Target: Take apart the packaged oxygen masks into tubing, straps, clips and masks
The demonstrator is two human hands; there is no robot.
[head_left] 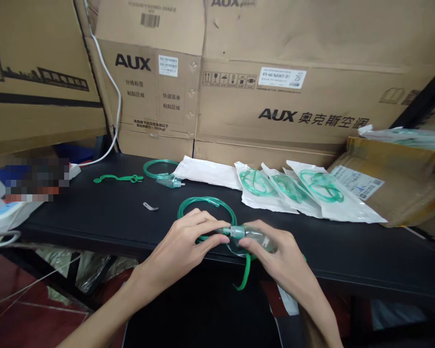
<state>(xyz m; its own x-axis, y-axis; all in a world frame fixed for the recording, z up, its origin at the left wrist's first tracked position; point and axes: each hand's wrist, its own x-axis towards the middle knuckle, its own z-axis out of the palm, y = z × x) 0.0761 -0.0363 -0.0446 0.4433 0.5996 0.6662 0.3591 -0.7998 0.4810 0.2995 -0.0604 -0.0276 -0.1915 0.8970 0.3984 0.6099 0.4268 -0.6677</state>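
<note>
palms face down as left hand [183,241] and right hand [280,252] pinch clear mask [260,237].

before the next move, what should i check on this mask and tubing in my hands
1. Left hand pinching the connector: ok.
2. Right hand gripping the clear mask: ok.
3. Green tubing seated in the connector: cannot tell, fingers hide the joint.
4. Tubing coil flat on the table, unkinked: ok.
5. Nothing dangling: not ok, a green strap hangs over the table edge.
</note>
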